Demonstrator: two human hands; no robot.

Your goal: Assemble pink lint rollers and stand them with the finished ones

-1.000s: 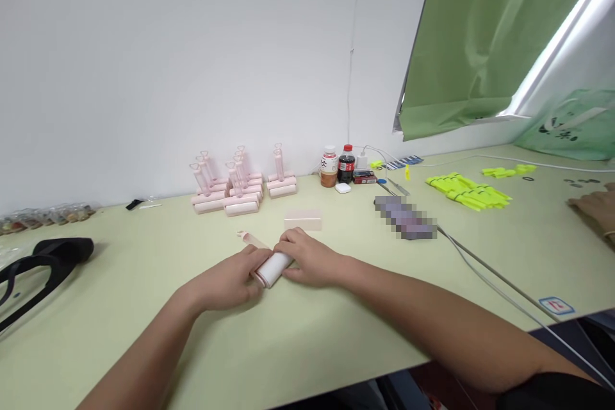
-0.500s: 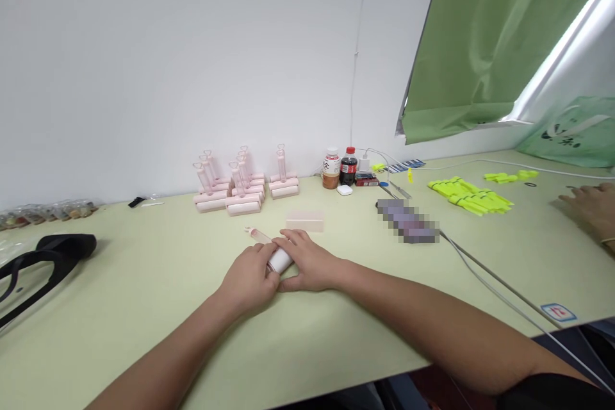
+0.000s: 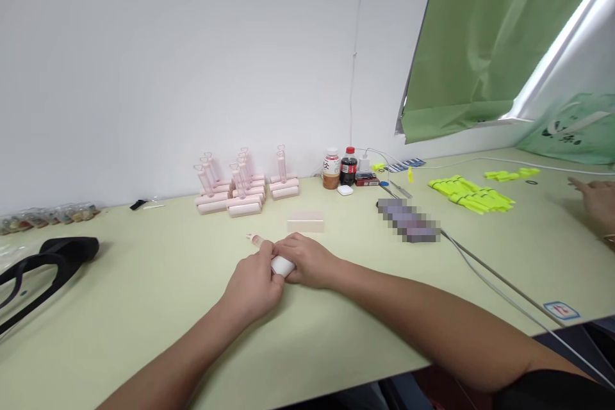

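A white roller (image 3: 282,266) lies between my hands, low over the table. My left hand (image 3: 254,282) is closed round its left end, and my right hand (image 3: 310,261) grips its right side from above. From behind my left fingers a pale pink handle (image 3: 255,240) pokes out. Just beyond my hands is a pale pink cover (image 3: 305,222). Several pink lint rollers (image 3: 244,195) with upright heart-topped handles stand in rows against the wall.
Two bottles (image 3: 348,166) stand by the wall beside a small white case (image 3: 344,190). Right of them are a blurred phone (image 3: 408,220), cables and yellow strips (image 3: 471,195). A black strap object (image 3: 67,253) lies left. Another person's hand (image 3: 598,202) is at far right.
My hands have closed in around the roller, and less of the pink handle shows. The other person's hand has shifted to the right.
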